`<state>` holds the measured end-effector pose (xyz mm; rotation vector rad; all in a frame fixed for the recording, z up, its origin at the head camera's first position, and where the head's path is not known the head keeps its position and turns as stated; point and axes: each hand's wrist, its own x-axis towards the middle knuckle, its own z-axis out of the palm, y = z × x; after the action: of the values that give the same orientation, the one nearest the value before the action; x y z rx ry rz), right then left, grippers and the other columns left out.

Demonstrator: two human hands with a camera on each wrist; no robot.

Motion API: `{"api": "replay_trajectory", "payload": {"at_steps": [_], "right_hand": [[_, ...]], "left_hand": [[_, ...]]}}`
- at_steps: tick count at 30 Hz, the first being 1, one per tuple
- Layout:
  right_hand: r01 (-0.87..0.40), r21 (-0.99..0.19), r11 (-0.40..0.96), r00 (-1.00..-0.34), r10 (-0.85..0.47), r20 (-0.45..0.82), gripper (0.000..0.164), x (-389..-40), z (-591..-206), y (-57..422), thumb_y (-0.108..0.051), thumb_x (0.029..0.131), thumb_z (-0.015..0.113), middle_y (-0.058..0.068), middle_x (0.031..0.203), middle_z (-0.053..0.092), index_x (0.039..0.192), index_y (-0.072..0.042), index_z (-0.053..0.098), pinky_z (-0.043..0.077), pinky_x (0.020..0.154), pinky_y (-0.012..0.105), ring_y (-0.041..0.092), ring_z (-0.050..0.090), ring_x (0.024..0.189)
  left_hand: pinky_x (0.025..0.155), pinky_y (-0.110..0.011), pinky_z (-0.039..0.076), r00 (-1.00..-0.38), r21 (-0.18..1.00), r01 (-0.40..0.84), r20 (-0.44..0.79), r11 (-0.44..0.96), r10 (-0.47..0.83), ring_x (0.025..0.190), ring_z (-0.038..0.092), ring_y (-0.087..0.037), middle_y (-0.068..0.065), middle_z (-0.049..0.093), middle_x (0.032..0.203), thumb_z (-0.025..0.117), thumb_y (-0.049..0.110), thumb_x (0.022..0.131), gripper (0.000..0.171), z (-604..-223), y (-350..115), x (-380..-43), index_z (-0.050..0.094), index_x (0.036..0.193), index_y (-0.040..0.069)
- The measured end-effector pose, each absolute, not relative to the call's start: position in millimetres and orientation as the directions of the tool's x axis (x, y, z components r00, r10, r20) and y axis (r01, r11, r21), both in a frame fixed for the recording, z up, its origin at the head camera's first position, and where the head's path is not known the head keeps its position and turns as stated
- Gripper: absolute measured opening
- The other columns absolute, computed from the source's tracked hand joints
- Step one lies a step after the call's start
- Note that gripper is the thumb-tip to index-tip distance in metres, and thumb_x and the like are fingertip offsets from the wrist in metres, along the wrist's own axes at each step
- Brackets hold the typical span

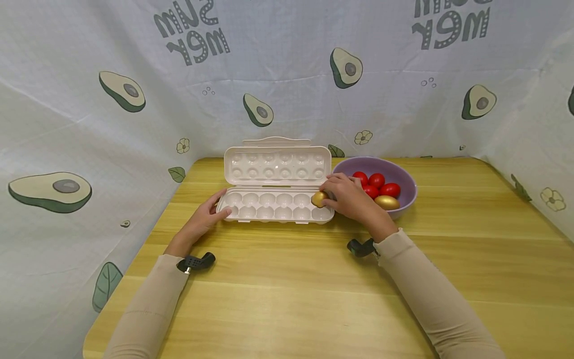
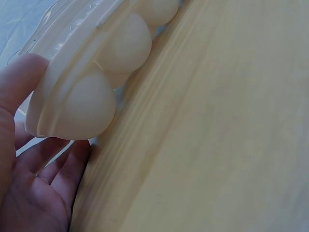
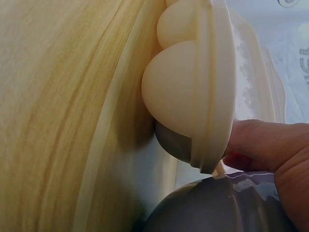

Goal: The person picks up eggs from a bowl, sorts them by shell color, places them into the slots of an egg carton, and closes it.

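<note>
A pale plastic egg carton (image 1: 266,213) lies on the table with its lid (image 1: 278,165) raised behind the tray. At the carton's left end my left hand (image 1: 203,219) holds the rim, thumb on top and fingers around the outer side; the left wrist view shows this thumb (image 2: 21,79) on the edge. Over the right end of the back row, my right hand (image 1: 347,196) pinches a golden egg (image 1: 319,199). How deep that egg sits in its cup cannot be told. The other visible cups hold nothing.
Right of the carton stands a purple bowl (image 1: 408,184), close against its end. Inside are several red eggs (image 1: 390,190) and another golden egg (image 1: 387,202). A printed cloth (image 1: 287,60) hangs behind the wooden table (image 1: 278,279).
</note>
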<state>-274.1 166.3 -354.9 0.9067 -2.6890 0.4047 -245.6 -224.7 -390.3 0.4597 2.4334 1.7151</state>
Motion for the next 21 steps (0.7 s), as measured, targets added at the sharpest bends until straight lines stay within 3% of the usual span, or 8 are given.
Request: {"api": "replay_trajectory", "payload": {"at_steps": [12, 21], "right_hand": [[-0.599, -0.207, 0.773, -0.786, -0.52, 0.335, 0.024, -273, -353, 165, -0.025, 0.075, 0.074, 0.0, 0.104, 0.06, 0.094, -0.014, 0.064, 0.032, 0.079, 0.045, 0.02, 0.041, 0.111], [-0.622, -0.222, 0.751, -0.771, -0.537, 0.342, 0.026, -274, -354, 166, -0.022, 0.076, 0.073, -0.002, 0.101, 0.061, 0.1, -0.016, 0.068, 0.033, 0.077, 0.043, 0.022, 0.04, 0.113]], "left_hand": [[0.103, -0.042, 0.023, -0.944, 0.94, 0.168, 0.066, 0.297, 0.323, 0.13, 0.026, -0.027, -0.012, 0.016, 0.148, 0.057, 0.017, 0.09, 0.068, -396, -228, -252, 0.017, 0.145, 0.009], [0.106, -0.042, 0.021, -0.946, 0.918, 0.203, 0.095, 0.341, 0.309, 0.131, 0.024, -0.023, -0.006, 0.018, 0.148, 0.058, 0.028, 0.088, 0.069, -413, -234, -261, 0.02, 0.145, 0.016]]}}
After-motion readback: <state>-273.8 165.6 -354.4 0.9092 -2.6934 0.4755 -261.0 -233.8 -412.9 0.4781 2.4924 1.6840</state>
